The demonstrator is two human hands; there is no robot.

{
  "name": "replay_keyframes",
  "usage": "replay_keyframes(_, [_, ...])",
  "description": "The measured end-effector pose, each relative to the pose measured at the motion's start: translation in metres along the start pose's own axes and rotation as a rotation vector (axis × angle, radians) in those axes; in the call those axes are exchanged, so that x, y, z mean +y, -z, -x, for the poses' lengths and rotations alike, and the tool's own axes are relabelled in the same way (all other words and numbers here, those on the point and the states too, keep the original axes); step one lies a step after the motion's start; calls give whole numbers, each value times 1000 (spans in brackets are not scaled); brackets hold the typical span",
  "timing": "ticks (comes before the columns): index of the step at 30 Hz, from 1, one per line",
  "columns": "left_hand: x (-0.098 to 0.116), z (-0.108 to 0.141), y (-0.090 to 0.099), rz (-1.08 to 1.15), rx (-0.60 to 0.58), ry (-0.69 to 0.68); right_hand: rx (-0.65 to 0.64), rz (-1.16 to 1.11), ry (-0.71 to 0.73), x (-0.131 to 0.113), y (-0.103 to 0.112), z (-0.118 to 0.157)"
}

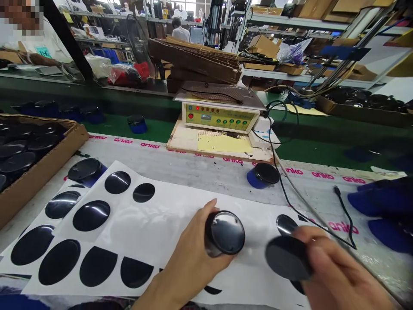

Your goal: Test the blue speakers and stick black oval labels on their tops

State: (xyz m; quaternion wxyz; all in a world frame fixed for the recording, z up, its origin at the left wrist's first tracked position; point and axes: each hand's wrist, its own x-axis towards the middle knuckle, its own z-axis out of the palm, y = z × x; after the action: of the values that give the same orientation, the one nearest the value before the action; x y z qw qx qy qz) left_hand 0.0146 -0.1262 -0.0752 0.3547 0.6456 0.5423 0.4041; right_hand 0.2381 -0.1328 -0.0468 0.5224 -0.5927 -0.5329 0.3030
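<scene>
My left hand (196,247) is wrapped around a short black cylinder (227,232), its glossy round top facing up toward me. Between the thumb and fingers of my right hand (337,271) is a thin black round sticker (287,258), held at its right edge and slightly blurred. It hovers just right of the cylinder, apart from it. Beneath both hands lies a white backing sheet (129,228) bearing several black round stickers (91,215), some only part-circles. A second sheet pokes out from under it at the left.
Blue cylinders with black tops stand around: one behind the sheet (263,175), others on the green belt (137,124). A cardboard box (72,135) of black-topped pieces is at left. Behind sits a control box (221,118); its cables (284,185) cross the right side. Blue pieces (383,200) lie far right.
</scene>
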Motion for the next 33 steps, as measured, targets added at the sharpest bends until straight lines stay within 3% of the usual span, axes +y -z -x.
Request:
replay_keyframes(3, [1, -2, -1, 11, -97, 101, -42, -322, -258, -7, -50, 3])
replay_keyframes(6, [1, -3, -1, 29, -112, 91, -77, -409, -365, -8, -72, 4])
replay_keyframes(14, [0, -4, -1, 9, -89, 31, -77, -441, -386, -3, -75, 4])
replay_keyframes(20, [-1, -4, -2, -12, -93, 27, -116, -338, -284, 3, -76, 6])
replay_keyframes(26, [-2, -3, -1, -31, -87, 15, -72, -136, -172, -6, -78, 4])
replay_keyframes(33, [0, -3, 0, -52, -78, -1, -39, -77, -86, -9, -82, 4])
